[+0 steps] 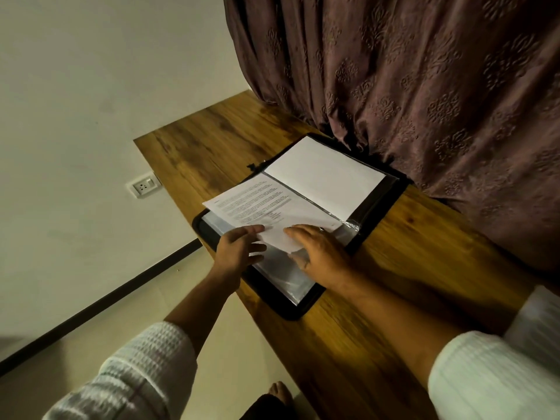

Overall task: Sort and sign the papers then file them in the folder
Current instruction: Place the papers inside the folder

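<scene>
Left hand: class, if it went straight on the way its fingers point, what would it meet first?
The left hand pinches the printed sheet; beyond that, probably the right hand pressing the same sheet, though depth is unclear.

This looks like a room in a home. A heavy mauve curtain with an embossed floral pattern (424,101) hangs down to a wood-grain tabletop (227,137) set against a plain cream wall (91,86) with a white socket plate (144,186). Below lie pale floor tiles (236,344), a dark skirting strip (100,301) and a bare foot (280,392).
</scene>
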